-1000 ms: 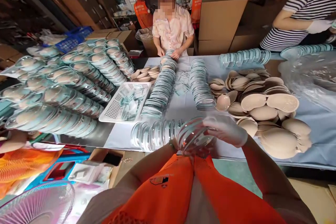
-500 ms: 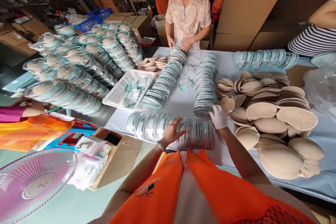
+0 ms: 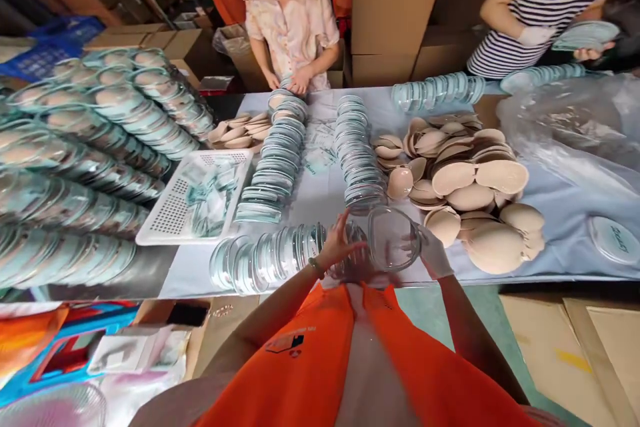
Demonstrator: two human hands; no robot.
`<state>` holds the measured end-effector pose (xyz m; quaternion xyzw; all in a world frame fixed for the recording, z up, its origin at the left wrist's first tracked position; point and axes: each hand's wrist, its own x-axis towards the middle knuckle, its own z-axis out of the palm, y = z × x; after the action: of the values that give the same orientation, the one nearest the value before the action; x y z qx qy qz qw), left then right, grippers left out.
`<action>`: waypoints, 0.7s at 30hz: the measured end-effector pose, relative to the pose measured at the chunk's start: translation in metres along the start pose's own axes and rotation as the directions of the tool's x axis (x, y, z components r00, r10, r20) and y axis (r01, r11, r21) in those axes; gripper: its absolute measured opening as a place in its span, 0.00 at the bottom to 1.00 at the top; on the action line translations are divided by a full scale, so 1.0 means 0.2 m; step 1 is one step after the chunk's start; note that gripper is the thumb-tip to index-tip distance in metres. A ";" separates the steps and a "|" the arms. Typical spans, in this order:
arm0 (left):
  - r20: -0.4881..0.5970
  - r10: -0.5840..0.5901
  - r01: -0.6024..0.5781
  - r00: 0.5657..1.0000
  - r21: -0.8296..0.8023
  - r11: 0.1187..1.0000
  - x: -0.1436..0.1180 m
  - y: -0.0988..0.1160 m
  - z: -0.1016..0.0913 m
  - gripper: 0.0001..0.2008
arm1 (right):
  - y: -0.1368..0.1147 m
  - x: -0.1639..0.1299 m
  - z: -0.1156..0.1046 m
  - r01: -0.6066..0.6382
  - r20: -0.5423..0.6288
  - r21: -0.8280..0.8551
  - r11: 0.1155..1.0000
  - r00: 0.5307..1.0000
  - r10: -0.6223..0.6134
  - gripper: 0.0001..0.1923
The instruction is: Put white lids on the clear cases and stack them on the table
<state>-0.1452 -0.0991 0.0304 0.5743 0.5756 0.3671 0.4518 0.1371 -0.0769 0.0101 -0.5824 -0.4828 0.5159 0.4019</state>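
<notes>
Head camera looks down at our two hands by the near edge of the table [image 3: 575, 240]. Our right hand [image 3: 431, 250], in a white glove, grasps a clear plastic bowl [image 3: 393, 238] and holds it up, tipped on its side. Our left hand [image 3: 341, 245] is bare, fingers spread, pressing on the end of a row of clear bowls [image 3: 273, 257] lying at its 9 o'clock. At 2 o'clock from the bowl sits a pile of tan foam cups [image 3: 467, 187]. At 12 o'clock another person's hands [image 3: 293, 82] work on a long stack of lids [image 3: 275, 160].
</notes>
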 end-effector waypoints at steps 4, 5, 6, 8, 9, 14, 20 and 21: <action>0.162 -0.144 0.214 0.976 -0.616 0.758 0.02 0.23 0.05 0.37 | -0.17 -0.17 0.15 0.161 -0.250 0.172 0.972 0.961 -0.115 0.24; 0.178 -0.180 0.253 0.967 -0.653 0.714 0.02 0.28 0.05 0.34 | -0.19 -0.20 0.18 0.202 -0.302 0.146 0.968 0.941 -0.151 0.20; 0.178 -0.222 0.283 0.959 -0.671 0.685 0.01 0.31 0.05 0.33 | -0.21 -0.22 0.21 0.221 -0.322 0.126 0.967 0.931 -0.171 0.17; 0.175 -0.311 0.342 0.934 -0.688 0.640 0.00 0.35 0.01 0.31 | -0.23 -0.26 0.24 0.173 -0.247 0.141 0.975 0.960 -0.135 0.16; 0.180 -0.348 0.369 0.920 -0.697 0.615 0.00 0.35 -0.01 0.30 | -0.24 -0.28 0.25 0.121 -0.173 0.177 0.977 0.981 -0.090 0.16; 0.143 -0.365 0.325 0.920 -0.798 0.508 0.01 0.42 -0.10 0.25 | -0.33 -0.35 0.18 0.026 0.055 0.475 0.880 0.997 -0.059 0.29; 0.190 -0.140 0.234 0.972 -0.855 0.462 0.01 0.67 0.03 0.18 | -0.59 -0.51 0.00 0.203 -0.103 0.397 0.895 0.979 -0.177 0.29; 0.240 -0.098 0.258 0.966 -0.849 0.462 0.00 0.70 0.06 0.18 | -0.61 -0.56 -0.03 0.193 -0.104 0.414 0.890 0.981 -0.165 0.30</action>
<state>-0.0885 -0.0913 0.1579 0.2282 0.3278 0.5127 0.7600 0.1253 -0.1593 0.1534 -0.4515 -0.3981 0.5493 0.5796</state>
